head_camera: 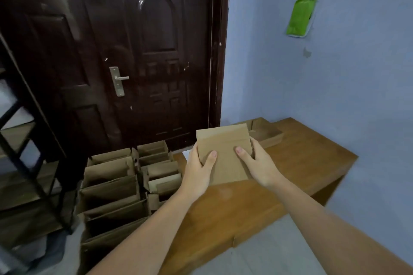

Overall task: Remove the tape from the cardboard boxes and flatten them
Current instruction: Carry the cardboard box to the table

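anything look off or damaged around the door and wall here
Two things on the blue wall: a green packet hangs tilted, and just below it a small chipped patch mars the paint. The cardboard box held in both hands looks intact, as does the door.

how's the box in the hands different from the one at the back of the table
The held box is closed and gripped by the left hand and the right hand; the far box is open-topped and rests on the wooden table, untouched. The held box is tilted toward the camera; the far box sits flat. Both are plain brown cardboard.
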`<action>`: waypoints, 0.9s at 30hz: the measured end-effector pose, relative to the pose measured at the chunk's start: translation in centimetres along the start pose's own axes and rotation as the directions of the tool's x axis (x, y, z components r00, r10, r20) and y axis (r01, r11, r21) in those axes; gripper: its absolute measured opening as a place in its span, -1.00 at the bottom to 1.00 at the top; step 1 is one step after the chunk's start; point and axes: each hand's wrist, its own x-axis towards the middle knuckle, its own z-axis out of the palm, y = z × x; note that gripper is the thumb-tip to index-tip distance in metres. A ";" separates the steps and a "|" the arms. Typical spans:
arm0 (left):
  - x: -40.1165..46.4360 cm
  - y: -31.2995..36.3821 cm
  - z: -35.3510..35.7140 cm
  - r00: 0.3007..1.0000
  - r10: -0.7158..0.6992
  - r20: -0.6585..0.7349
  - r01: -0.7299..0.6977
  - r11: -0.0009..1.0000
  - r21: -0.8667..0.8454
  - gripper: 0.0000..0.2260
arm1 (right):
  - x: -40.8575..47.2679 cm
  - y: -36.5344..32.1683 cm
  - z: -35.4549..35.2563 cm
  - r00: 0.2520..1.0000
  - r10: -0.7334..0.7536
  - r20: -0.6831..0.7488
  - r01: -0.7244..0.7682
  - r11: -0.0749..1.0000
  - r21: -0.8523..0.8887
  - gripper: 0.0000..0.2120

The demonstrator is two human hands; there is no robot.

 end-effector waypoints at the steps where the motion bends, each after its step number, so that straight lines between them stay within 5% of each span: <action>1: 0.5 -0.3 0.0 1.000 -0.002 -0.007 0.002 1.000 0.004 -0.57 | 0.7 0.6 0.1 1.000 -0.003 0.010 0.003 1.000 0.001 -0.73; 5: 2.4 -1.1 0.9 0.999 -0.006 -0.035 0.007 0.999 0.033 -0.54 | 3.3 3.2 -0.1 0.999 -0.002 0.032 0.002 1.000 0.027 -0.56; 17: 7.9 -3.8 4.0 0.985 -0.063 -0.158 0.089 0.983 0.163 -0.41 | 11.5 8.6 -1.1 0.986 0.014 0.167 -0.022 0.999 0.045 -0.72; 27: 17.8 -8.3 1.3 0.985 -0.103 -0.139 0.122 0.983 0.138 -0.44 | 19.9 11.1 3.0 0.991 0.065 0.113 -0.068 0.997 0.027 -0.70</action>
